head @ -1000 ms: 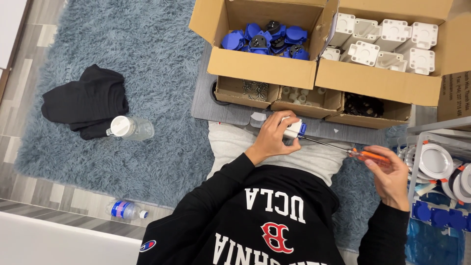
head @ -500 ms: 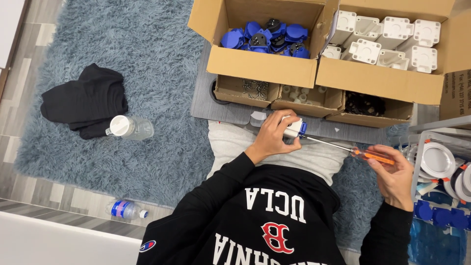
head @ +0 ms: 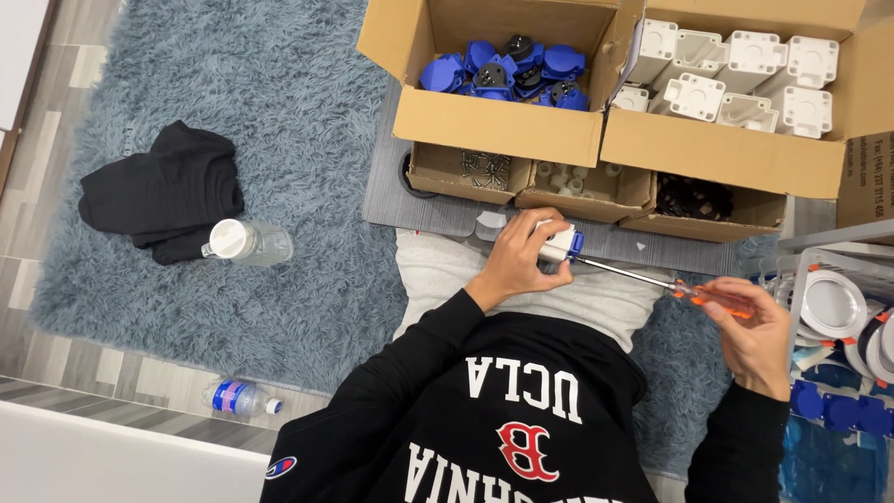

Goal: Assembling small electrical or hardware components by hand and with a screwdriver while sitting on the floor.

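Over your lap, in the head view, your left hand (head: 517,261) is closed around a small white and blue plastic part (head: 562,245), fingers curled over its top and thumb underneath, so most of it is hidden. Your right hand (head: 756,337) pinches the orange handle of a screwdriver (head: 672,288) between thumb and fingertips; the thin metal shaft runs leftward and its tip meets the blue end of the part.

The part looks light and rigid, a hard moulded shell that will not give under your grip but could slide on smooth plastic if you hold it loosely. Hold it by the white body, well back from the blue end where the tip sits, so the shaft has room and a slip does not reach your fingers. The screwdriver is stiff and slim; the ribbed orange handle is the place to grip, not the bare shaft.

Ahead of your knees stand open cardboard boxes: one with blue parts (head: 503,70), one with white parts (head: 736,79), and lower trays of screws (head: 484,168) and small pieces. On the blue rug (head: 307,112) to your left lie a folded black garment (head: 163,191) and a clear bottle (head: 247,242); a second bottle (head: 240,398) rests on the floor.
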